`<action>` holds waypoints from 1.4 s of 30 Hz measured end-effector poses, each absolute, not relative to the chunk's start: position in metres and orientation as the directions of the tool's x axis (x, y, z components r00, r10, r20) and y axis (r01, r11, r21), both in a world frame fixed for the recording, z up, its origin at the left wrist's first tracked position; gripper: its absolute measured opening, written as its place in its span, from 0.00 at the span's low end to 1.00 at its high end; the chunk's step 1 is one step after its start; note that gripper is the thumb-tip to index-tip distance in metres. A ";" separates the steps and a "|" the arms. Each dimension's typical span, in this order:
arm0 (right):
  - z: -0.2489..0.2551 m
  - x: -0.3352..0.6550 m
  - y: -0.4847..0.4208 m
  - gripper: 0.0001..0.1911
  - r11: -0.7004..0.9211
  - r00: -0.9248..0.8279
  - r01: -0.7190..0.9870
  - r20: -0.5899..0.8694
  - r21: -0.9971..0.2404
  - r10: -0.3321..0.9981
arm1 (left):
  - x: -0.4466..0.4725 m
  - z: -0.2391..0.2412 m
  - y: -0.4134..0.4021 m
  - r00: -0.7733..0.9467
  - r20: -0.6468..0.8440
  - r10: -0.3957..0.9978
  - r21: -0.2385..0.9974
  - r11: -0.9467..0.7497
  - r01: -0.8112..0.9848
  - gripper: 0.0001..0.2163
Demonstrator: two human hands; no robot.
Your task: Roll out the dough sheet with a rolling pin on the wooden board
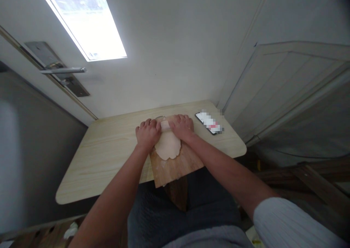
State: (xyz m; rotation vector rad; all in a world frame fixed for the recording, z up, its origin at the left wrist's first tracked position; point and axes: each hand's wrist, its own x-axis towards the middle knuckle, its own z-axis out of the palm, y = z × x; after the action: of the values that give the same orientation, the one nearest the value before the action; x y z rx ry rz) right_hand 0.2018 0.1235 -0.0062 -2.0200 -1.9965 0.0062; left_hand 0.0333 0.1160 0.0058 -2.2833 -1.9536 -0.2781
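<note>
Both hands on a rolling pin (165,125) over dough (167,146)
Left hand (147,133) and right hand (182,127) lie palm-down with loosely curled fingers; even pressure should keep the sheet uniform

A black smartphone (209,122) lies on the pale wooden tabletop (109,157) near its far right corner. Behind stands a white door with a silver lever handle (63,71) and a bright, narrow glass pane (84,20).
</note>
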 end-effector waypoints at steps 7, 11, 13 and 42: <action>-0.011 0.203 0.107 0.27 0.045 0.009 0.978 0.259 -0.202 0.966 | 0.031 0.001 0.102 0.171 0.247 0.954 0.055 -0.190 0.980 0.24; -0.015 0.204 0.097 0.27 0.064 0.001 0.977 0.301 -0.204 0.954 | 0.030 -0.006 0.096 0.175 0.300 0.938 0.073 -0.206 0.976 0.24; -0.017 0.204 0.093 0.26 0.071 0.000 0.974 0.315 -0.215 0.949 | 0.030 -0.008 0.093 0.173 0.313 0.934 0.082 -0.208 0.975 0.24; -0.012 0.213 0.104 0.24 0.073 -0.004 0.971 0.286 -0.229 0.958 | 0.027 -0.001 0.079 0.081 0.249 0.965 0.208 -0.135 0.969 0.24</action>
State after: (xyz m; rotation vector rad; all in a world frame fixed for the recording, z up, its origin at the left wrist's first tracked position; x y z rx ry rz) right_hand 0.2134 0.1043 -0.0116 -1.9177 -1.9956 -0.0465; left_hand 0.0272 0.0785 -0.0008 -2.3015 -2.0583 -0.5144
